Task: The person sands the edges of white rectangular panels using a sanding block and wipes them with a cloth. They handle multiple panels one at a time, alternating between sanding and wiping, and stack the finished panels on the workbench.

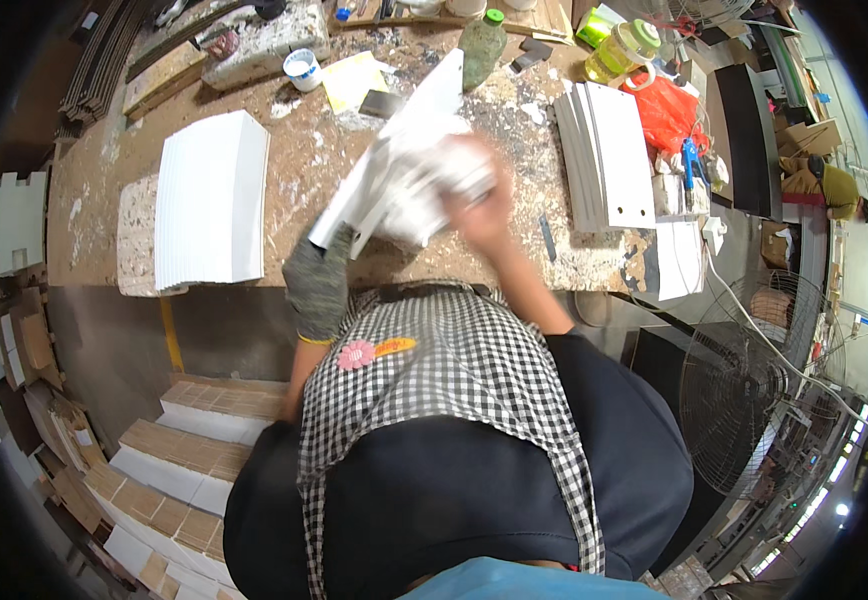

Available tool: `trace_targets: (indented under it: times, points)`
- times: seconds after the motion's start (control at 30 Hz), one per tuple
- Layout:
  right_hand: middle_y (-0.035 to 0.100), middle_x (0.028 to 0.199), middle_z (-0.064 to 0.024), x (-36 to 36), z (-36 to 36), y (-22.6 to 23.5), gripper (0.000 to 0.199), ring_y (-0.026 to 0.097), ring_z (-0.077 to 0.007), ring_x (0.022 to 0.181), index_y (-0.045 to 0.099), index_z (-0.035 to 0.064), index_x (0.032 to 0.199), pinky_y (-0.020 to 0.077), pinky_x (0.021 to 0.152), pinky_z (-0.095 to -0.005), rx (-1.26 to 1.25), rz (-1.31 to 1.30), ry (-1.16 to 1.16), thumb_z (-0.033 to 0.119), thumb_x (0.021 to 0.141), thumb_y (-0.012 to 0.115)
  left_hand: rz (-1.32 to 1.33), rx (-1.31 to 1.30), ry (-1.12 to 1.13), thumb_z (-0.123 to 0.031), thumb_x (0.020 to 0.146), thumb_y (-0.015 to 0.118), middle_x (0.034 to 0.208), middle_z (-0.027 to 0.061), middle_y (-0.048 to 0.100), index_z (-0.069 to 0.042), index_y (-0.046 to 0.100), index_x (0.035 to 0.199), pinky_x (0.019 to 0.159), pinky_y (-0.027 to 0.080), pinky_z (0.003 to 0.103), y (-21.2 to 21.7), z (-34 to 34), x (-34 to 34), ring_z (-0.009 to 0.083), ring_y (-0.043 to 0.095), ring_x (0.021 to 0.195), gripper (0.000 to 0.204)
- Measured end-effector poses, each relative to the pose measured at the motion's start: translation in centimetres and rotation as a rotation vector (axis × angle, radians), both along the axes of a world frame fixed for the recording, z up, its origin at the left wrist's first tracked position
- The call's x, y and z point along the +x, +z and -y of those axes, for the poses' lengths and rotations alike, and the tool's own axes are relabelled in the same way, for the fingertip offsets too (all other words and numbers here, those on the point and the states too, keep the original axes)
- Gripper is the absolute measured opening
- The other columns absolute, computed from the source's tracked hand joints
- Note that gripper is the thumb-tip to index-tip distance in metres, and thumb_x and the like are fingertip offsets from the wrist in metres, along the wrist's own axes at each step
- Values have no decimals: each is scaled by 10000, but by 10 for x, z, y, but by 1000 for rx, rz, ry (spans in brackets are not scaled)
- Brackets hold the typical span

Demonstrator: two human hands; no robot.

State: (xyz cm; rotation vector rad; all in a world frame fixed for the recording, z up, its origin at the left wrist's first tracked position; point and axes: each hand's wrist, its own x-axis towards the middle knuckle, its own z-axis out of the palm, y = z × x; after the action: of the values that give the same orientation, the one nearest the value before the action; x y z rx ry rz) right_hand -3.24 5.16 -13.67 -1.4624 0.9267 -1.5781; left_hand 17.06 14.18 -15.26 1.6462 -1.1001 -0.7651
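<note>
My left hand, in a grey knit glove, grips the lower left end of a narrow white panel. The panel is held tilted over the worktable, its far end pointing up and to the right. My right hand is bare and smeared by motion. Its fingers are closed on a crumpled white cloth lying against the panel. Cloth and hand hide much of the panel's middle. Left of my hands stands a thick stack of white panels; to their right is a smaller stack with round holes.
The paint-spattered worktable carries a white-and-blue tape roll, a green-capped bottle, a yellowish drink bottle, a red plastic bag and a blue glue gun. A wire-guarded fan is at right. Stacked panels stand lower left.
</note>
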Motion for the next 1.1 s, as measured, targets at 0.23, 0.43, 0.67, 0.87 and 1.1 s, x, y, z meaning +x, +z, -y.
trace_targets:
  times: [0.23, 0.43, 0.67, 0.87, 1.1]
  points:
    - [664, 1205, -69, 19, 77, -68, 451, 569, -276, 1249, 666, 195, 1205, 130, 1235, -568, -335, -827, -45, 403, 821, 777, 244, 58, -40, -208, 939, 744, 1115, 163, 750, -12, 695, 1230, 848, 575, 349, -10, -1, -12, 248, 740, 984, 354]
    - [725, 890, -153, -112, 204, -72, 372, 694, -229, 760, 673, 65, 1191, 569, 700, -366, 383, -484, -359, 311, 1040, 438, 672, -202, -335, -101, 898, 701, 1301, 166, 673, -74, 668, 1308, 942, 565, 414, -31, -13, -6, 310, 668, 1184, 412]
    - [575, 1451, -55, -19, 34, -54, 375, 567, -210, 1306, 593, 321, 1402, 480, 1083, -485, 550, -643, 212, 403, 1061, 459, 1018, -273, -895, -193, 931, 565, 1207, 162, 607, -62, 615, 1279, 1057, 458, 499, -100, -5, -14, 322, 595, 1142, 376]
    - [390, 1595, -1, 3, 90, -121, 461, 306, -246, 1506, 561, 341, 1437, 144, 1199, -684, 133, -1345, 143, 489, 1002, 517, 1114, -535, -654, -185, 911, 579, 1273, 174, 580, -27, 564, 1370, 1077, 457, 463, -104, -15, -18, 321, 557, 1212, 485]
    - [760, 966, -141, -79, 238, -116, 456, 733, -308, 870, 642, 164, 1354, 575, 793, -422, 241, -1391, -152, 425, 985, 585, 977, -350, -721, -122, 929, 568, 1316, 152, 562, -46, 508, 1433, 1104, 443, 435, -77, -26, -8, 310, 537, 1261, 514]
